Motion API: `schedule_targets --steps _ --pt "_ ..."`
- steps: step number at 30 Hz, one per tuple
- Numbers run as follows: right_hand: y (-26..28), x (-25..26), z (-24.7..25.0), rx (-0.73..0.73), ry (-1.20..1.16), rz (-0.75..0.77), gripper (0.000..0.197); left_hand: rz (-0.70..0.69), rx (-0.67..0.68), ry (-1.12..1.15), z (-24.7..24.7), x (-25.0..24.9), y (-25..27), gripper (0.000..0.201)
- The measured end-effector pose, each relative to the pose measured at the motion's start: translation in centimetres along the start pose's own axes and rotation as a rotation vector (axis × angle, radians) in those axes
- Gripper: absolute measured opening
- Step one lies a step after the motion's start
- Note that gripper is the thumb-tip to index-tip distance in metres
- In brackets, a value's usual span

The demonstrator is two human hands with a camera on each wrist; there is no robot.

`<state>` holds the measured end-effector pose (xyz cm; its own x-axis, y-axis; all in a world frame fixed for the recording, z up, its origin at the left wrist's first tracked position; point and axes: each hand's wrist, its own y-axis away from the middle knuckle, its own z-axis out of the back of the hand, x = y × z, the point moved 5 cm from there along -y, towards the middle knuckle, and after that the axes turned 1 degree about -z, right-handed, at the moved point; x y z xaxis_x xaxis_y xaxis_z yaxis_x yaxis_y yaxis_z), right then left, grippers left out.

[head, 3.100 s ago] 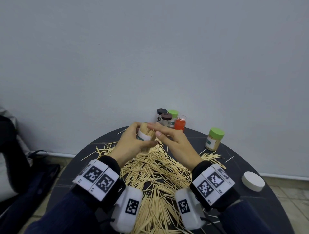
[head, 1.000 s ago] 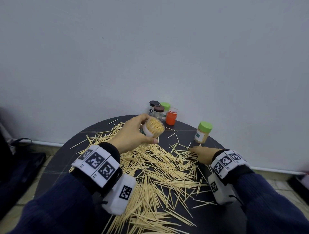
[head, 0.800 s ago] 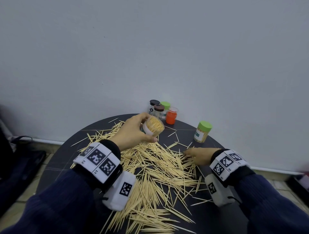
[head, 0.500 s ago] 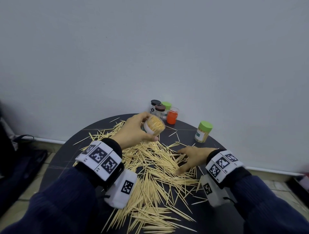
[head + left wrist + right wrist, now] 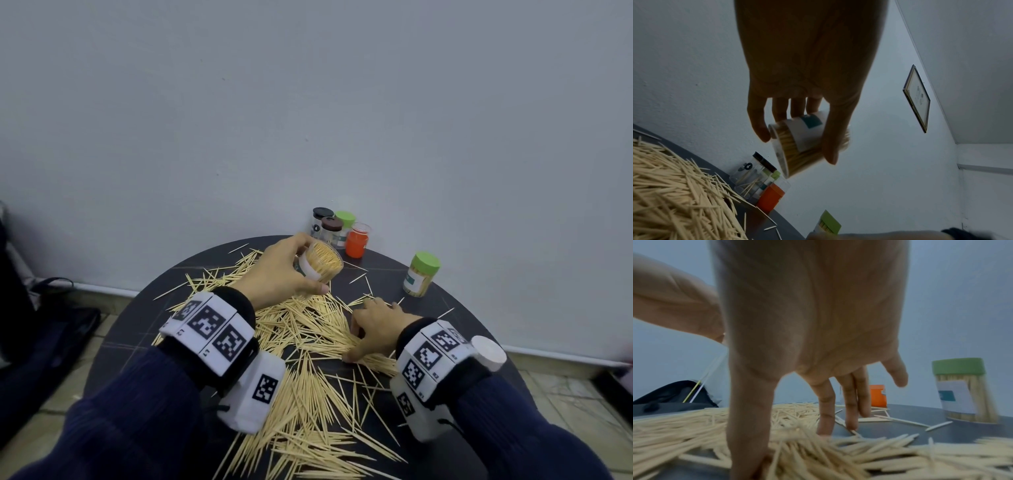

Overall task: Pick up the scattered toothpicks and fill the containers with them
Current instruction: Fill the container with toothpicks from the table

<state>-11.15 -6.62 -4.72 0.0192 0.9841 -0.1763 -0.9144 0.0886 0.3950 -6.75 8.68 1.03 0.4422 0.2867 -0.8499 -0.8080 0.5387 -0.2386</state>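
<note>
**A:** ok so what are the fingers doing?

**B:** left hand (image 5: pixel 279 270) has thumb and fingers curled round an open container (image 5: pixel 320 262), held tilted up off the table, crammed with toothpicks. Right hand (image 5: pixel 373 323) is spread out, fingertips (image 5: pixel 823 431) and thumb pressing down into the scattered toothpicks (image 5: pixel 308 346), not really gripping any as far as I can see.

**A:** and around them?

**B:** the pile covers most of the middle of the round dark table (image 5: pixel 116 346). A green-lidded jar (image 5: pixel 420 273) stands just beyond the right hand, already full. A cluster of small jars (image 5: pixel 337 230) sits at the far edge by the wall, and a white lid (image 5: pixel 488 353) lies past the right wrist.
</note>
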Motion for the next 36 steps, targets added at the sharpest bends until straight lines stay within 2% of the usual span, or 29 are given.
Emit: schedule_targets --steps 5,10,16,18,21,24,29,34,36 --pt "-0.3 1.2 0.3 -0.013 -0.035 0.062 0.051 0.005 -0.003 -0.003 0.1 0.1 -0.1 0.053" --pt "-0.4 2.2 0.3 0.054 -0.026 0.117 0.040 0.016 -0.002 0.010 0.1 0.5 -0.2 0.056" --pt "-0.1 2.6 0.6 0.093 -0.003 0.133 0.038 0.012 0.011 -0.003 0.0 0.4 -0.1 0.056" --pt "-0.1 2.5 0.6 0.097 -0.051 0.125 0.037 0.011 0.011 -0.003 0.0 0.4 -0.1 0.056" --pt "-0.3 2.1 0.5 0.090 -0.181 0.122 0.021 0.012 0.010 -0.007 0.0 0.4 -0.2 0.057" --pt "-0.6 1.8 0.5 0.073 -0.291 0.107 0.030 0.017 0.017 -0.009 -0.1 0.5 -0.2 0.055" --pt "-0.7 1.5 0.5 0.078 -0.326 0.117 0.032 0.023 0.029 -0.026 -0.2 0.6 -0.1 0.055" --pt "-0.6 0.8 1.2 0.062 -0.537 0.166 0.024 0.024 0.031 -0.044 -0.3 0.5 0.0 0.055" --pt "-0.8 0.5 1.3 0.041 -0.630 0.170 0.026 0.022 0.030 -0.050 -0.3 0.5 0.0 0.052"
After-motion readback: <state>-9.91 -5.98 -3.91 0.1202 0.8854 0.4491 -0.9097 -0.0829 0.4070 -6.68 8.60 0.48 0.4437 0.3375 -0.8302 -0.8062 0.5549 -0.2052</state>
